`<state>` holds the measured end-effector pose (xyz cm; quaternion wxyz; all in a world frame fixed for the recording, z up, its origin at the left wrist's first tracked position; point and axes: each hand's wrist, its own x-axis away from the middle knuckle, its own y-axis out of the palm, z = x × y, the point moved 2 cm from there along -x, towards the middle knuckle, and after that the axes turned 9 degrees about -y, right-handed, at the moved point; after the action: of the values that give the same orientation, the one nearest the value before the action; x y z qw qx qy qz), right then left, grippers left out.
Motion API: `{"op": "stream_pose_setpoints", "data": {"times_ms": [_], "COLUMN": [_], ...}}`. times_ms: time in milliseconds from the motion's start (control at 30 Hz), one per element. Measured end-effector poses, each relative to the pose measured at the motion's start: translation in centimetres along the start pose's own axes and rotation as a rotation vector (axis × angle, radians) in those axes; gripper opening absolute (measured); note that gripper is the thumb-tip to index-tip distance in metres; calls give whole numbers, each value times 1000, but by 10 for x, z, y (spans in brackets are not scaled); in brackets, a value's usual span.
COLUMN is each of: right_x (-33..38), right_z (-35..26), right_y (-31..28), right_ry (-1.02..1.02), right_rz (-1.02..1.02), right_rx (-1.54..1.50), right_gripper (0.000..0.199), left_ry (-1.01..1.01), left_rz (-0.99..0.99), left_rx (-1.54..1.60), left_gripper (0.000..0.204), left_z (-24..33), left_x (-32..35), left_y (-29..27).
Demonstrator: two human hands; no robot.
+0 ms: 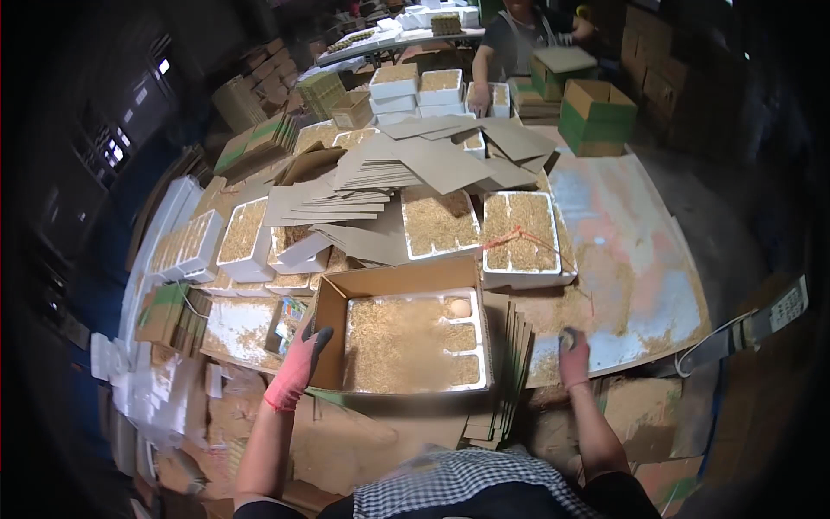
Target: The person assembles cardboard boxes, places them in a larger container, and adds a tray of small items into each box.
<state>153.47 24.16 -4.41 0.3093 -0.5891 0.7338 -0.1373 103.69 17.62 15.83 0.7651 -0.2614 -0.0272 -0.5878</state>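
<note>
In front of me stands an open cardboard box (398, 278) with a white foam tray (469, 339) inside. Loose brown husk or sawdust (393, 346) fills most of the tray, and one pale egg (461, 307) shows in its far right corner. My left hand (298, 363), in a pink glove with grey fingertips, grips the box's left wall near the front corner. To the right of the box, over the table, my right hand (573, 359) is gloved too, its fingers curled; whatever it may hold is too small to make out.
Grey cardboard sheets (372, 177) lie piled beyond the box. Foam trays of husk (520, 233) surround them. Flattened cartons (510, 372) lean at the box's right side. Across the table (631, 251) a person (519, 43) works beside a green-banded carton (596, 117).
</note>
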Motion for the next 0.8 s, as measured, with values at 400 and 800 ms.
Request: {"op": "stream_pose_setpoints", "data": {"times_ms": [400, 800], "right_x": [-75, -321], "right_z": [-297, -215], "right_y": [56, 195], "right_ry": [-924, -804], "right_rz": [-1103, -319], "right_rx": [731, 1012], "right_gripper": [30, 72], "left_ry": [151, 627], "left_rz": [-57, -129], "left_rx": [-621, -1145], "left_gripper": [66, 58], "left_z": [28, 89], "left_x": [6, 16], "left_y": [-5, 62]}}
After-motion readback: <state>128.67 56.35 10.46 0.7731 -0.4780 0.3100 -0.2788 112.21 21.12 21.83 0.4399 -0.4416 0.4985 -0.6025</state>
